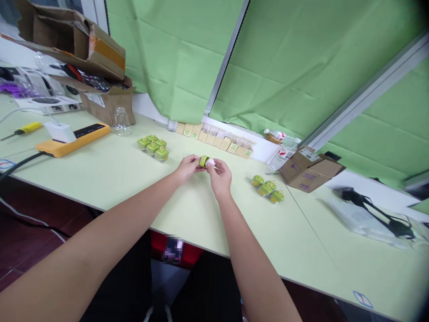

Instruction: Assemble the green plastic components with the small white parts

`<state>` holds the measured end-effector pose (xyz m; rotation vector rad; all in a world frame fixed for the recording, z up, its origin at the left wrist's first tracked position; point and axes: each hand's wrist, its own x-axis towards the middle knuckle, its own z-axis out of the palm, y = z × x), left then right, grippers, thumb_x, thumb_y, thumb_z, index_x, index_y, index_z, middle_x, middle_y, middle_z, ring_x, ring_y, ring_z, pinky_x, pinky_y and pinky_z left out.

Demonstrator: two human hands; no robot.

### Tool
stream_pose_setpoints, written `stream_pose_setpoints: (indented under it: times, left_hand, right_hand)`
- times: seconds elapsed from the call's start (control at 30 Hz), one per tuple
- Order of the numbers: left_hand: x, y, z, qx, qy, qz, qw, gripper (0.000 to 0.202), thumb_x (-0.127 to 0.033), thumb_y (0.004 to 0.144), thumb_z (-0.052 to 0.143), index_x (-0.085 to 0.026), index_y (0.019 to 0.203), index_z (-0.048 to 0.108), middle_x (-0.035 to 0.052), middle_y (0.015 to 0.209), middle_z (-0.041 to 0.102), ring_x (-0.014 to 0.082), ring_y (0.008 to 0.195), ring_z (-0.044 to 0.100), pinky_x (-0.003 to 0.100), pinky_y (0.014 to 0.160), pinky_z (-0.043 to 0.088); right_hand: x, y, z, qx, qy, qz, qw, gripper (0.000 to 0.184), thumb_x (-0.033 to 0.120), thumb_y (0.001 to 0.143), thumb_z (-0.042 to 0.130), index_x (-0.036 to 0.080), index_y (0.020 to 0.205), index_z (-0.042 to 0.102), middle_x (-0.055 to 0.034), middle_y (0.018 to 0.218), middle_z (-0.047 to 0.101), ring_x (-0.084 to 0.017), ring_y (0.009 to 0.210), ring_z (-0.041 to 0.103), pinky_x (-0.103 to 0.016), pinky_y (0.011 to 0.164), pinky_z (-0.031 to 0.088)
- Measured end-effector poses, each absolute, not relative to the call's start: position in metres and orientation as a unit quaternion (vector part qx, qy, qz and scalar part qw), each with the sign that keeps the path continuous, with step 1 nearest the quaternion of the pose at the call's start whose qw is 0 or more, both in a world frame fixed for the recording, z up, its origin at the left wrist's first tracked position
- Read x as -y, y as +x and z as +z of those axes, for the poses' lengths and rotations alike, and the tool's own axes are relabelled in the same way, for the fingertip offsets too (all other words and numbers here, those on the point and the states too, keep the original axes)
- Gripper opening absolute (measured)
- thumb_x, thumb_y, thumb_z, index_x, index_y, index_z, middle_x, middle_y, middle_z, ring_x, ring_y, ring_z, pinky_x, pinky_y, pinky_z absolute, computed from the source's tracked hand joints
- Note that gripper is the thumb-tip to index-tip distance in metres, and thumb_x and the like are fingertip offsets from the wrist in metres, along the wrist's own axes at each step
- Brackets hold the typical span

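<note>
Two bare forearms reach in over the front edge of a pale green desk (187,205), with the person's dark-clothed legs below it. Beyond the forearms, around the middle of the desk, the left hand (188,170) pinches a small green piece (203,161) between thumb and fingers, while the right hand (221,177) has its thumb and fingers closed on a white piece (210,163) at the green piece's right end. To the left, farther from the front edge, sits a cluster of green-lidded containers (153,147); to the right is a similar group of clear cups (267,188) with green lids and yellowish contents. Toward the left end lie a yellow screwdriver (29,128) and an orange power strip (95,134), with a clear jar (122,120) just beyond. Along the back edge, small tan boxes (214,136) form a row, flanked by stacked cardboard boxes (107,105) at the back left, and by plastic bottles (281,157) and a carton (306,172) to the right. Green curtains (174,53) hang behind. The green piece is bright lime, glossy and rounded; the white piece looks smooth and rounded, but fingers cover much of both, and whether one sits inside the other cannot be told.
</note>
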<state>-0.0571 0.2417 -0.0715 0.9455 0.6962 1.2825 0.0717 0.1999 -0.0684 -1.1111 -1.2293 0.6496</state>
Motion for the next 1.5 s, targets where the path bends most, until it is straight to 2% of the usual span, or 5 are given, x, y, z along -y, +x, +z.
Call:
stream_pose_setpoints:
  times: [0.37,0.77,1.13,1.37,1.5]
  left_hand:
    - [-0.243,-0.057,-0.072,-0.316,0.419,0.573,0.630,0.022,-0.028,0.088,0.067,-0.013,0.076,0.057,0.0026,0.072,0.065,0.0130,0.068,0.067,0.039,0.086,0.058]
    - [-0.243,-0.058,-0.073,-0.303,0.459,0.597,0.584,0.023,-0.031,0.087,0.066,-0.014,0.077,0.056,0.0003,0.076,0.064,0.0108,0.068,0.064,0.035,0.083,0.059]
    - [-0.243,-0.056,-0.076,-0.321,0.461,0.590,0.580,0.022,-0.030,0.087,0.067,-0.013,0.075,0.058,0.0007,0.074,0.062,0.0114,0.065,0.063,0.034,0.077,0.060]
    - [-0.242,-0.054,-0.074,-0.315,0.434,0.586,0.607,0.023,-0.028,0.086,0.069,-0.013,0.073,0.056,0.0012,0.072,0.062,0.0109,0.067,0.064,0.038,0.084,0.059]
    - [-0.243,-0.053,-0.076,-0.311,0.422,0.585,0.619,0.025,-0.025,0.087,0.067,-0.013,0.070,0.053,0.0010,0.071,0.061,0.0109,0.066,0.064,0.039,0.083,0.060]
  right_hand:
    - [-0.197,0.071,-0.062,0.495,-0.450,0.359,0.651,0.044,0.044,0.071,0.078,0.017,0.103,0.065,-0.0091,0.101,0.072,-0.018,0.083,0.069,-0.040,0.083,0.060]
    - [-0.195,0.071,-0.057,0.501,-0.435,0.371,0.649,0.041,0.042,0.072,0.078,0.018,0.101,0.064,-0.0089,0.102,0.073,-0.021,0.090,0.070,-0.041,0.082,0.062]
    - [-0.194,0.073,-0.063,0.564,-0.511,0.251,0.599,0.048,0.049,0.075,0.073,0.020,0.113,0.068,-0.0099,0.121,0.067,-0.019,0.080,0.071,-0.039,0.079,0.060]
    - [-0.186,0.070,-0.056,0.600,-0.517,0.191,0.579,0.033,0.049,0.082,0.065,0.024,0.104,0.066,-0.0041,0.107,0.070,-0.017,0.075,0.069,-0.031,0.070,0.056]
    - [-0.185,0.073,-0.053,0.636,-0.513,0.170,0.551,0.029,0.048,0.084,0.061,0.024,0.099,0.066,-0.0043,0.105,0.068,-0.018,0.082,0.067,-0.029,0.070,0.056]
